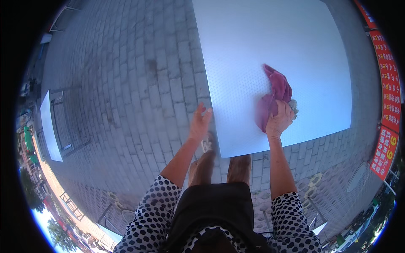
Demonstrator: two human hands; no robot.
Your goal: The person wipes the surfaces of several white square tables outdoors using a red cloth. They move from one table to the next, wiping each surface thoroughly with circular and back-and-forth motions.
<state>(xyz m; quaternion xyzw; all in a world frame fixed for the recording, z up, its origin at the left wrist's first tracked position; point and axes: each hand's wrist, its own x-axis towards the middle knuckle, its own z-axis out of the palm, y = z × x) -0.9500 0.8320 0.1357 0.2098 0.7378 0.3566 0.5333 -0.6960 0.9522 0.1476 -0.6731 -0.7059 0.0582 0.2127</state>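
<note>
A crumpled dark-pink cloth (278, 87) lies on a white tabletop (319, 82) with a finely dimpled surface. My right hand (280, 117) grips it near the table's front part, pressing it down. A greenish-grey bunched piece (293, 108), perhaps another cloth, pokes out past my right fingers; most of it is hidden. My left hand (200, 122) hangs just off the table's left edge, above the paving, fingers apart and holding nothing.
Grey paving bricks (158, 95) surround the table. Another white table (50, 129) stands at far left. Red signs with writing (386, 79) line the far right. Beneath my left hand shows a shoe (207, 142). White table corners (319, 228) appear behind me.
</note>
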